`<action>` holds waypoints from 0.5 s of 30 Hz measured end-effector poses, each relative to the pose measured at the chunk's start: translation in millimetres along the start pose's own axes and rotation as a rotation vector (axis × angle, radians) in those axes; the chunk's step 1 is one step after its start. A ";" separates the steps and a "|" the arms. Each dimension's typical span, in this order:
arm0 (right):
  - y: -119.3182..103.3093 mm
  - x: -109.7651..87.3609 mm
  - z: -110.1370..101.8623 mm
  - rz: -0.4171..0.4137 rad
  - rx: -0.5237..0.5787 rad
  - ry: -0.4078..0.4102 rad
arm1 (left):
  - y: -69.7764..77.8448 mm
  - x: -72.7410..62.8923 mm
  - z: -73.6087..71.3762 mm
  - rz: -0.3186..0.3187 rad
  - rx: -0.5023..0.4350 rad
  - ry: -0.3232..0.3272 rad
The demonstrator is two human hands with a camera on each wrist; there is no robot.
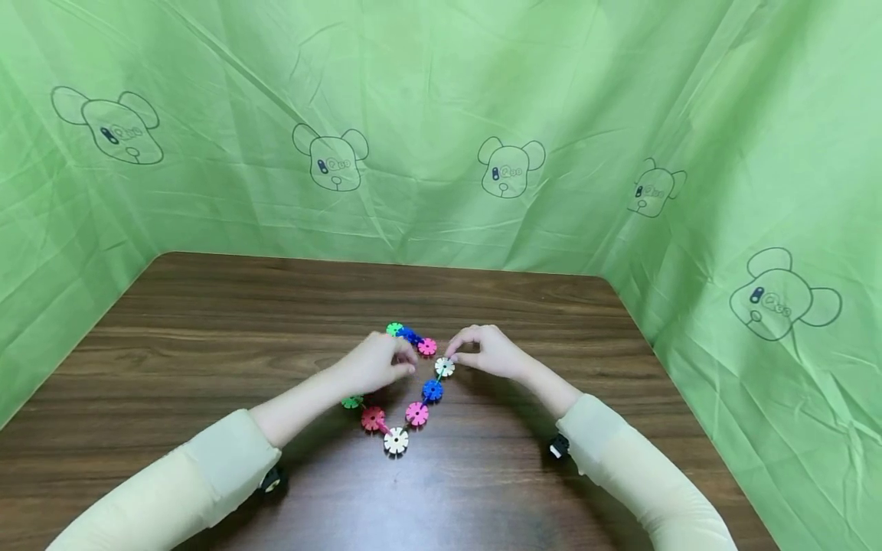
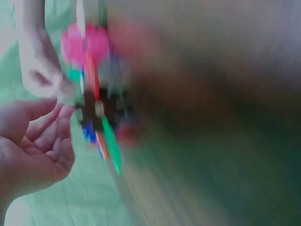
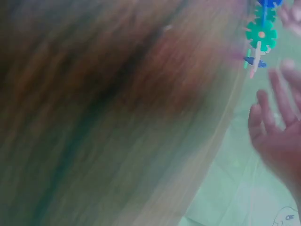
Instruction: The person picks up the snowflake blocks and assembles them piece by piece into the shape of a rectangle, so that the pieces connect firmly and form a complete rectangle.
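Note:
A chain of slotted plastic snowflake discs lies curved on the table. Its near side runs from a white disc [image 1: 444,367] through a blue disc [image 1: 432,390], a pink disc [image 1: 416,414] and another white disc [image 1: 396,441] to a red disc [image 1: 373,418] and a green disc [image 1: 352,401]. Farther back lie a pink disc [image 1: 427,347], blue pieces and a bright green disc [image 1: 394,329]. My left hand [image 1: 375,363], fingers loosely bent, hovers over the loop's left side and hides part of it. The fingertips of my right hand [image 1: 491,352] are right at the upper white disc.
The brown wooden table [image 1: 207,321] ends at a green curtain [image 1: 413,99] printed with mouse-like heads, which hangs behind and along the sides. A small black device [image 1: 559,446] sits under my right cuff, another [image 1: 272,480] under the left. Both wrist views are partly blurred.

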State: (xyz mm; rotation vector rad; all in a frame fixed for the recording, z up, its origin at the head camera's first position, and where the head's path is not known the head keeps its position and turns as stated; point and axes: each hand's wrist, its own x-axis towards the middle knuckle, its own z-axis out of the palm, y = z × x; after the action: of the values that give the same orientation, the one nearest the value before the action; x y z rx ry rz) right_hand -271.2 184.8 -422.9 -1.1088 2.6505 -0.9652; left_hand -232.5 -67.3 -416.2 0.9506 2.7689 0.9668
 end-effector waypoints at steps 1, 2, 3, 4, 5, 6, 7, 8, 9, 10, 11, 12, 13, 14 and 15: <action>1.1 -1.5 -1.2 0.073 0.003 0.018 | -5.0 5.1 -4.1 0.001 0.032 0.019; 2.7 -2.6 -1.4 0.152 0.012 0.030 | -11.0 10.1 -7.4 0.001 0.052 0.035; 3.5 -3.2 -1.3 0.229 0.023 0.036 | -17.5 14.8 -10.3 -0.004 0.065 0.041; 4.0 -3.0 -1.0 0.291 0.041 0.039 | -24.0 19.2 -12.7 -0.013 0.070 0.039; 4.6 -2.0 -0.3 0.343 0.048 0.038 | -30.4 22.7 -13.9 -0.018 0.076 0.036; 5.3 -0.4 0.5 0.381 0.054 0.033 | -36.7 25.9 -14.3 -0.023 0.076 0.025; 6.5 2.0 1.0 0.402 0.058 0.026 | -41.7 28.9 -14.3 -0.033 0.067 0.008; 8.1 5.6 1.6 0.401 0.052 0.023 | -46.1 31.6 -13.7 -0.041 0.054 -0.009; 8.8 9.8 1.5 0.391 0.044 0.018 | -49.5 33.9 -12.8 -0.049 0.036 -0.026; 9.5 15.7 1.7 0.379 0.039 0.012 | -52.4 35.4 -12.6 -0.047 0.023 -0.038; 10.4 21.9 1.8 0.364 0.038 0.003 | -54.6 36.6 -12.2 -0.041 0.012 -0.046; 11.2 28.1 1.7 0.347 0.041 -0.008 | -56.1 37.7 -11.7 -0.043 -0.003 -0.053; 11.8 34.4 1.4 0.338 0.043 -0.023 | -57.3 38.3 -11.2 -0.037 -0.007 -0.055; 12.4 40.4 1.2 0.329 0.050 -0.037 | -58.0 38.7 -10.9 -0.031 -0.011 -0.055; 12.9 46.1 0.9 0.325 0.055 -0.053 | -58.4 38.8 -10.9 -0.027 -0.015 -0.055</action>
State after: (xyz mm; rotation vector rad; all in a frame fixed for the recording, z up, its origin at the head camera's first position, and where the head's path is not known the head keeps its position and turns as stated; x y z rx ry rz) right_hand -312.2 160.2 -425.0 -0.6527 2.6305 -0.9220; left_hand -297.8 -86.9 -435.9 0.9215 2.7178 0.9420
